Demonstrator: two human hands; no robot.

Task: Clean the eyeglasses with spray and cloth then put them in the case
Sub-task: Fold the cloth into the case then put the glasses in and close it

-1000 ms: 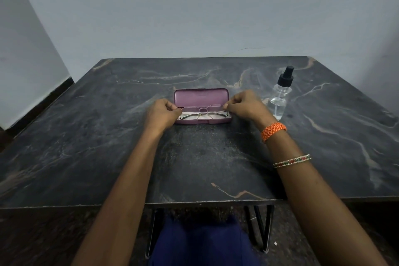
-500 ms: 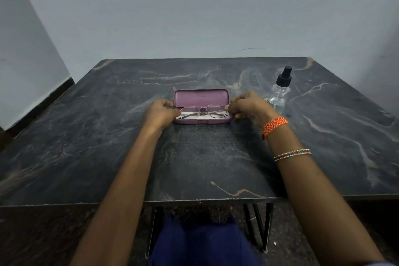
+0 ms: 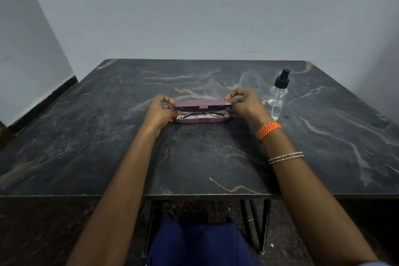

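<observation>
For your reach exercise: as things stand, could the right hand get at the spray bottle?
Probably yes: the spray bottle stands just beside the right hand with nothing between, though that hand now grips the case lid.

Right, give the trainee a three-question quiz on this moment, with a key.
1. True or false: the eyeglasses lie inside the purple case.
2. The case lid is: A) fully open, B) partly lowered, C) shut.
3. On which side of the case does the spray bottle stand, as the person sees it?

Key: 1 true. 2 B; the left hand and right hand each grip a lid end. 3 the right side, upright on the table.
</observation>
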